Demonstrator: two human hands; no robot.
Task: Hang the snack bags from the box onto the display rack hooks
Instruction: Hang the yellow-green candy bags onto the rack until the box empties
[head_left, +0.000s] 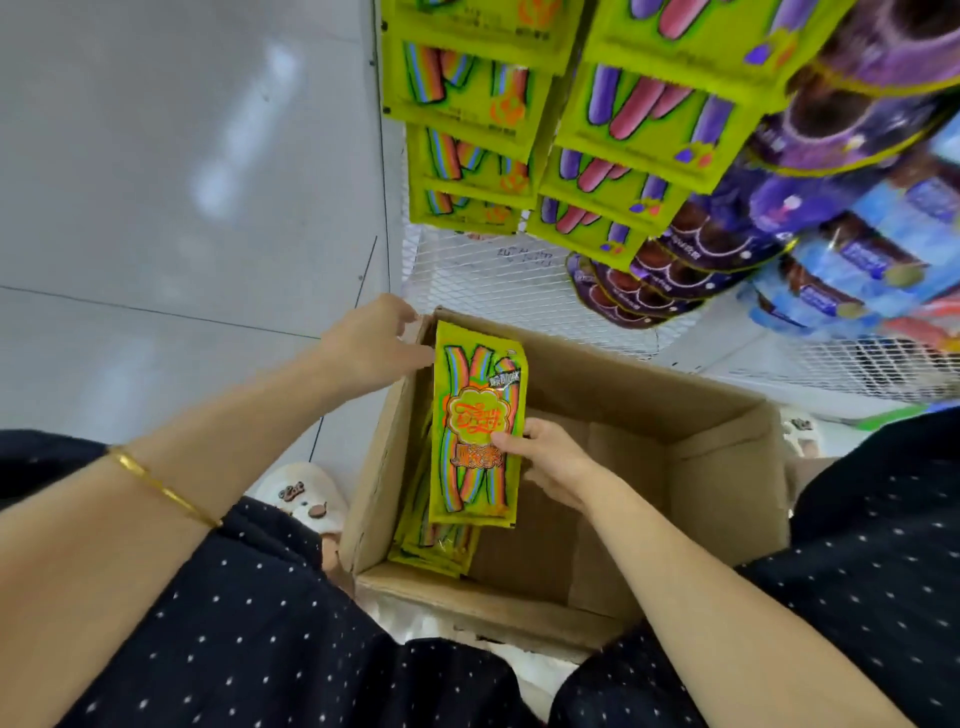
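Pale glossy floor (156, 208) runs under the whole scene, and the person crouches low on it, knees in dark dotted fabric (260, 623) either side of an open cardboard box (727, 467). That posture keeps the box within easy reach of both arms.

Nearest the camera, more green bags (431, 551) stand on edge against the box's left wall. The rest of the box floor is bare cardboard, so most of the stock seems to be out already.

Just above them the right hand (556, 462) pinches a snack bag (475, 415) at its right edge, thumb on the printed front and fingers curled behind. The bag is held upright and face-up over the box's left side, probably so its top end leads toward the hooks.

Farther on, the left hand (374, 343) reaches to the bag's top left corner, by the box's rim. Its thumb lies against the bag's edge, but whether the fingers are clamped on the bag or only steadying it I cannot tell from this angle.

Beyond the box stands the white mesh display rack (493, 280). Matching green bags (467, 93) hang in rows above it, with purple packs (675, 280) to their right.
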